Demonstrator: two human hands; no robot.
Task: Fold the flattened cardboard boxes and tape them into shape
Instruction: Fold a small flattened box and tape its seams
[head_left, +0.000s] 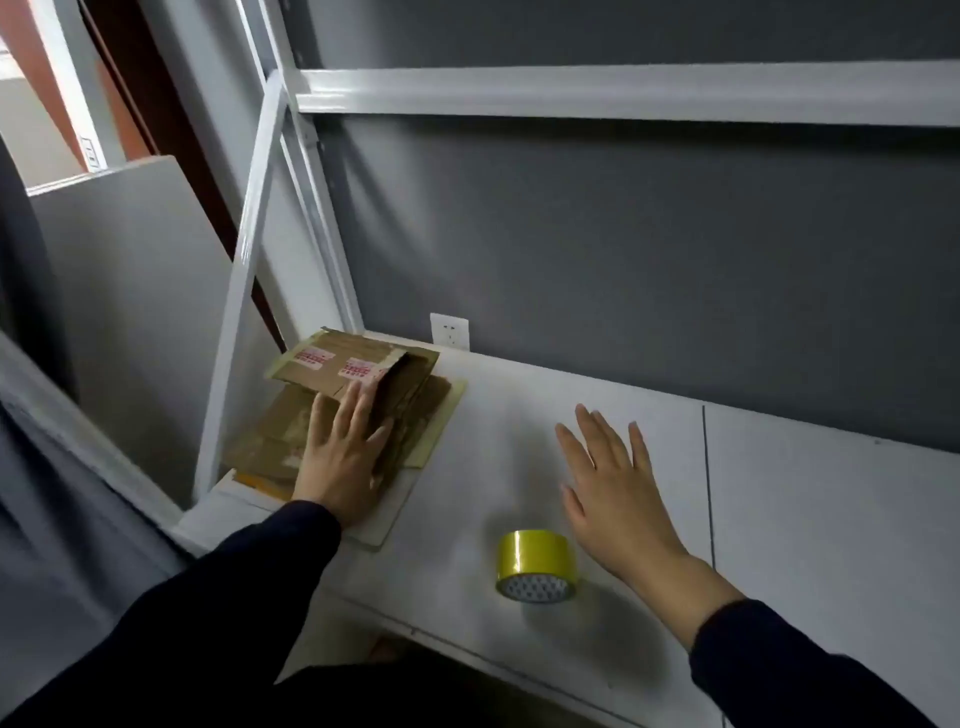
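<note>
A stack of flattened brown cardboard boxes (332, 369) lies at the left end of the white table (810, 499), against the white frame. The top pieces carry red-and-white labels. My left hand (343, 452) lies flat on the stack with straight fingers, its fingertips at the edge of the top box. My right hand (613, 483) hovers open over the bare tabletop, fingers spread, holding nothing. A roll of yellow tape (536, 566) stands on its side near the table's front edge, just left of my right wrist.
A white metal frame post (244, 280) rises at the table's left end, with a crossbar (623, 93) overhead. A wall socket (450, 331) sits on the grey wall behind the stack. A seam (707, 478) splits the tabletop to the right.
</note>
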